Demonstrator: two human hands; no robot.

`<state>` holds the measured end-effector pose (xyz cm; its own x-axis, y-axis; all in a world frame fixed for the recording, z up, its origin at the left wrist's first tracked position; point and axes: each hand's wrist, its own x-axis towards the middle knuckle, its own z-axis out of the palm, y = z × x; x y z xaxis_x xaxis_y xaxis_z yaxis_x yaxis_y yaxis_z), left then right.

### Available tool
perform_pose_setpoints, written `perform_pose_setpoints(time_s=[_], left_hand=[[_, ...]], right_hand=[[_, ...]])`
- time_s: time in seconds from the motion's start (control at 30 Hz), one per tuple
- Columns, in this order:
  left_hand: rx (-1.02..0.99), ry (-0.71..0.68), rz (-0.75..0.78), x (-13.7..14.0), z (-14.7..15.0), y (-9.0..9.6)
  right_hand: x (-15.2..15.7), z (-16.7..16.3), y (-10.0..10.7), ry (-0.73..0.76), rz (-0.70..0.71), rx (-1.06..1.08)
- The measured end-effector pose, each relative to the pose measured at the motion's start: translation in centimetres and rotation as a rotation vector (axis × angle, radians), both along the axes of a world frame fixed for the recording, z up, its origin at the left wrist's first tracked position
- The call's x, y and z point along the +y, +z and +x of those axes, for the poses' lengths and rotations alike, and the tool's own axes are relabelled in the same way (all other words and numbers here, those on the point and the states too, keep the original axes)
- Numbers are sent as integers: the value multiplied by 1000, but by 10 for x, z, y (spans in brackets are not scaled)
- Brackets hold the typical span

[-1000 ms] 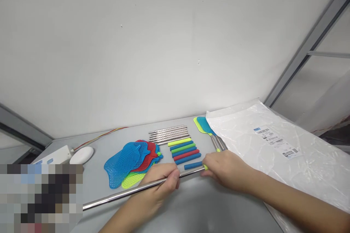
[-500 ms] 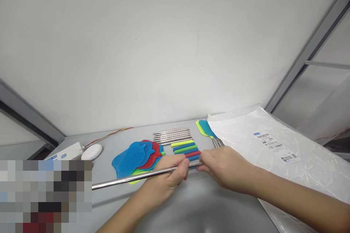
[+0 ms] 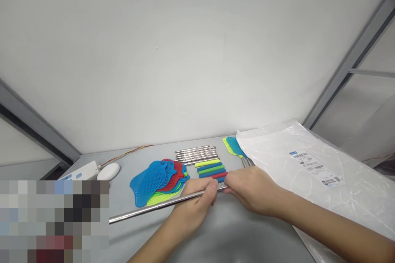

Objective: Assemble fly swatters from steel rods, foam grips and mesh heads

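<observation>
A shiny telescopic metal rod slants from the lower left up to the right, with a step in its thickness. My left hand is closed round it, thumb on top. Around the rod's right end my right hand is closed, hiding that tip. Behind my left hand lies a fan of perforated fly swatter heads in blue, red and yellow-green. Coloured handle tubes lie just beyond my hands, and several thin metal rods rest in a row behind them.
On the right, a large white plastic bag with a label covers the table. Fly swatters with blue and yellow-green heads lie beside it. At left are a white round object, a white power strip and thin wires. A wall stands behind.
The rod's left part has dipped a little and a step in its thickness now shows left of my left hand. Both hands keep their grip. The view has shifted slightly.
</observation>
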<state>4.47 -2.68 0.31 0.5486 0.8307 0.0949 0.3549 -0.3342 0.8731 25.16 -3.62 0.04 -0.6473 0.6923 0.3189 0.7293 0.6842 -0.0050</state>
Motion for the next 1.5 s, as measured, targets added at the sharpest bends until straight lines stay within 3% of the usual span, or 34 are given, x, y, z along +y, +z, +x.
perform_pose_setpoints(time_s=[0.2,0.4,0.73,0.93,1.07,1.17,1.3,1.5], left_hand=[[-48,-59,-41,3,4,-2],[-15,-39,-88,6,-1,0],[-52,-55,-158,4,22,-7],[-67,-146,-115,12,34,0],[-118,-192,-121,14,55,-5],[-130,-128,-168,18,65,-8],[-100,-33,-143,27,48,5],[-127,161,-87,41,-21,28]], right_hand=[[-1,-7,-5,4,-25,68],[3,23,-1,-75,-134,-36],[-11,35,-11,-145,-77,-183],[-12,38,-5,-160,-50,-139],[-7,38,-11,-118,-51,-63],[-2,45,-19,-150,-44,-12],[4,60,-20,-217,-30,29],[15,66,-10,-273,-95,83]])
